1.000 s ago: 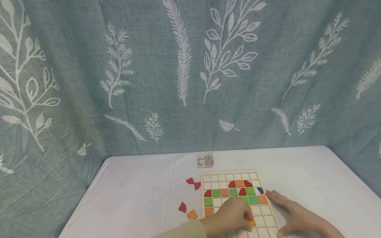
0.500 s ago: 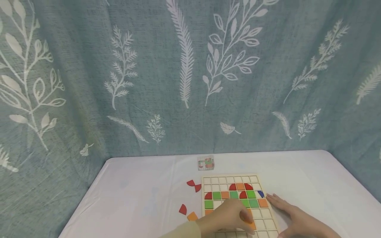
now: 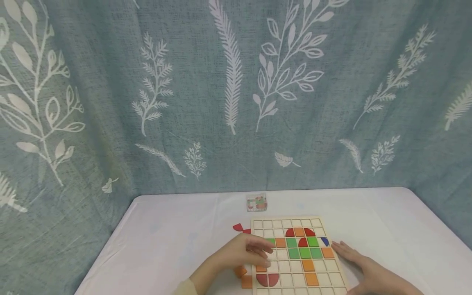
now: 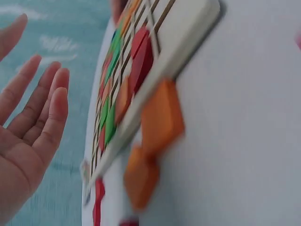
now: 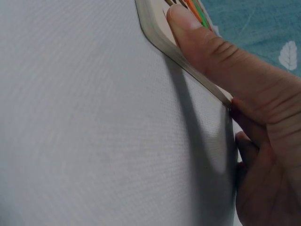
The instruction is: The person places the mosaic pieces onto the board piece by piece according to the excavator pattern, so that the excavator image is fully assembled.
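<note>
My left hand (image 3: pixel 245 250) hovers over the left edge of the grid board (image 3: pixel 299 281), fingers spread and loosely bent. Nothing is in it in the left wrist view. Beneath and around it lie flat tiles, among them two red quarter-circles (image 3: pixel 262 280) on the board. Just off the board's left edge are two loose orange squares (image 4: pixel 162 117). My right hand (image 3: pixel 363 268) rests along the board's right side with fingers extended; in the right wrist view its thumb (image 5: pixel 207 49) lies on the board's rim. Two orange squares (image 3: pixel 312 279) sit mid-board, one above the other.
Green, orange and red tiles fill part of the upper rows, with a blue piece (image 3: pixel 324 241) at the right. Loose red quarter-circles (image 3: pixel 237 227) lie left of the board. A small clear patterned square (image 3: pixel 257 202) sits behind it. A curtain (image 3: pixel 177 102) hangs behind the table.
My left hand has let go of the orange square on the board and moved left to the board's edge, uncovering the middle cells. The right hand has stayed in place.
</note>
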Demonstrator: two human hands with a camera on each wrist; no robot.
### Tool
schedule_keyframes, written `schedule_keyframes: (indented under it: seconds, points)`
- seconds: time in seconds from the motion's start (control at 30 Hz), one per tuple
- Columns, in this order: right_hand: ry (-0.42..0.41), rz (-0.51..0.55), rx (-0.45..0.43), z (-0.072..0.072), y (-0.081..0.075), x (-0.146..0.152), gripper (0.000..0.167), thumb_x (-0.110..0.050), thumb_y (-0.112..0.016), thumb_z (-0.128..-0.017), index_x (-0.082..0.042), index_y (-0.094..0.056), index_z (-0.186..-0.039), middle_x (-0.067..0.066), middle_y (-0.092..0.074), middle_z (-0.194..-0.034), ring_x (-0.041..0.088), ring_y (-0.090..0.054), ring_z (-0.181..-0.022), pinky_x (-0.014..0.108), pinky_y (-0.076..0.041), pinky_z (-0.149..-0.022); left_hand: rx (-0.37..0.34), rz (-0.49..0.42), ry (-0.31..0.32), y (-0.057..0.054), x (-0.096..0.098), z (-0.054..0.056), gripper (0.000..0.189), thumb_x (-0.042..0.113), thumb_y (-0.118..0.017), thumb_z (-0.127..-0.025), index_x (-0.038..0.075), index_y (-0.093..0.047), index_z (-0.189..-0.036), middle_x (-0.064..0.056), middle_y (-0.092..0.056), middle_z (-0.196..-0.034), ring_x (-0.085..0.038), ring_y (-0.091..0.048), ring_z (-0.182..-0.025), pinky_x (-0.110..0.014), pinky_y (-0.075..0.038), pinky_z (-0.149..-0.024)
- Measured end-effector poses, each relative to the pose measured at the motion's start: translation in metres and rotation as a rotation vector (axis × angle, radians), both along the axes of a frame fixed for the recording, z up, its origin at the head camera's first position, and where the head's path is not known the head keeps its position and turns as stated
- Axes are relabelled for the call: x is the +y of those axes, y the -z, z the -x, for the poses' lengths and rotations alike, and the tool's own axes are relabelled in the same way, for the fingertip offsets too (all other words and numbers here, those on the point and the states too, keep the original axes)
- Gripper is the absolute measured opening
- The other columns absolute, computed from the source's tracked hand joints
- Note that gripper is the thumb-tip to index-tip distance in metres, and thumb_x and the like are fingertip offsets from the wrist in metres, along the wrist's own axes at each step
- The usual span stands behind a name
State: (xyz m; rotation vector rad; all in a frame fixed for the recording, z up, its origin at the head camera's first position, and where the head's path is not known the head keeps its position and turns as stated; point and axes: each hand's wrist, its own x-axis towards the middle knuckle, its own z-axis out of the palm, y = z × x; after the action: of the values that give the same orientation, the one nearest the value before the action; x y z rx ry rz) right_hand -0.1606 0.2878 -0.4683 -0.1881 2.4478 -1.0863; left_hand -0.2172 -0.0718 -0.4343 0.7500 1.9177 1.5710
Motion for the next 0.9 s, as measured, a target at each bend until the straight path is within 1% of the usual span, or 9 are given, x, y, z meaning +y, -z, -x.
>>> schedule_keyframes:
  seconds: [0.07, 0.2, 0.37, 0.43, 0.53, 0.63, 0.73, 0.77, 0.9]
  points:
    - [0.022, -0.001, -0.022, -0.001, 0.0, -0.001, 0.107, -0.035, -0.081, -0.066, -0.02, -0.015, -0.149, 0.02, -0.006, -0.153, 0.048, -0.004, -0.135, 0.067, -0.022, -0.096, -0.002, -0.008, -0.023, 0.0, -0.011, 0.001, 0.036, 0.007, -0.072, -0.078, -0.001, -0.064, -0.112, -0.02, -0.064, -0.109, -0.027, -0.064, -0.095, -0.022, -0.05, -0.077]
    - [0.057, -0.035, -0.042, -0.002, 0.0, -0.003, 0.107, -0.038, -0.081, -0.066, -0.022, -0.015, -0.149, 0.017, -0.008, -0.153, 0.046, -0.007, -0.136, 0.066, -0.025, -0.096, -0.012, 0.02, -0.094, 0.003, -0.028, 0.002, 0.034, 0.007, -0.071, -0.078, -0.003, -0.064, -0.111, -0.019, -0.064, -0.11, -0.022, -0.064, -0.093, -0.023, -0.051, -0.076]
    - [0.059, -0.055, -0.038, -0.003, 0.0, -0.003, 0.107, -0.039, -0.081, -0.065, -0.023, -0.016, -0.149, 0.016, -0.009, -0.153, 0.045, -0.009, -0.136, 0.064, -0.027, -0.096, 0.061, 0.128, -0.179, 0.006, -0.041, 0.003, 0.031, 0.008, -0.074, -0.076, 0.0, -0.066, -0.106, -0.015, -0.066, -0.105, -0.018, -0.063, -0.088, -0.024, -0.051, -0.073]
    - [0.045, -0.041, -0.026, -0.003, 0.0, -0.002, 0.107, -0.038, -0.081, -0.066, -0.023, -0.015, -0.149, 0.017, -0.008, -0.153, 0.046, -0.008, -0.136, 0.064, -0.027, -0.095, 0.092, 0.19, -0.19, 0.006, -0.043, 0.002, 0.03, 0.008, -0.075, -0.074, 0.003, -0.068, -0.103, -0.011, -0.068, -0.101, -0.016, -0.061, -0.084, -0.023, -0.051, -0.071]
    - [-0.006, -0.036, 0.029, -0.003, 0.0, 0.002, 0.105, -0.037, -0.08, -0.067, -0.022, -0.015, -0.149, 0.019, -0.009, -0.153, 0.046, -0.008, -0.136, 0.056, -0.031, -0.097, 0.13, 0.269, -0.164, 0.008, -0.045, 0.0, 0.028, 0.005, -0.076, -0.072, 0.006, -0.07, -0.099, -0.005, -0.068, -0.092, -0.014, -0.058, -0.076, -0.021, -0.049, -0.067]
    - [-0.054, -0.028, 0.091, -0.002, 0.001, 0.005, 0.103, -0.037, -0.079, -0.067, -0.024, -0.017, -0.148, 0.019, -0.011, -0.153, 0.005, -0.005, -0.14, 0.038, -0.036, -0.096, 0.164, 0.311, -0.117, 0.011, -0.047, -0.002, 0.027, 0.0, -0.076, -0.07, 0.007, -0.072, -0.097, -0.003, -0.069, -0.087, -0.011, -0.057, -0.071, -0.018, -0.047, -0.065]
    - [-0.078, 0.005, 0.12, -0.003, 0.003, 0.008, 0.102, -0.037, -0.078, -0.067, -0.026, -0.018, -0.148, 0.019, -0.011, -0.153, -0.031, -0.002, -0.116, 0.022, -0.035, -0.091, 0.183, 0.319, -0.083, 0.013, -0.049, -0.002, 0.027, -0.002, -0.075, -0.07, 0.007, -0.072, -0.096, -0.002, -0.07, -0.088, -0.009, -0.059, -0.072, -0.018, -0.048, -0.067]
    - [-0.086, 0.02, 0.129, -0.003, 0.003, 0.008, 0.101, -0.036, -0.078, -0.067, -0.025, -0.018, -0.148, 0.02, -0.01, -0.152, -0.037, -0.002, -0.107, 0.018, -0.034, -0.09, 0.186, 0.324, -0.079, 0.014, -0.05, -0.002, 0.027, -0.002, -0.075, -0.07, 0.007, -0.073, -0.096, -0.002, -0.071, -0.09, -0.008, -0.06, -0.073, -0.018, -0.049, -0.067]
    - [-0.103, 0.044, 0.161, -0.004, 0.004, 0.01, 0.101, -0.035, -0.079, -0.067, -0.021, -0.019, -0.148, 0.021, -0.011, -0.152, -0.036, -0.003, -0.109, 0.012, -0.031, -0.088, 0.203, 0.344, -0.062, 0.016, -0.052, 0.0, 0.027, -0.002, -0.074, -0.071, 0.008, -0.073, -0.096, 0.001, -0.071, -0.092, -0.006, -0.059, -0.074, -0.018, -0.049, -0.068]
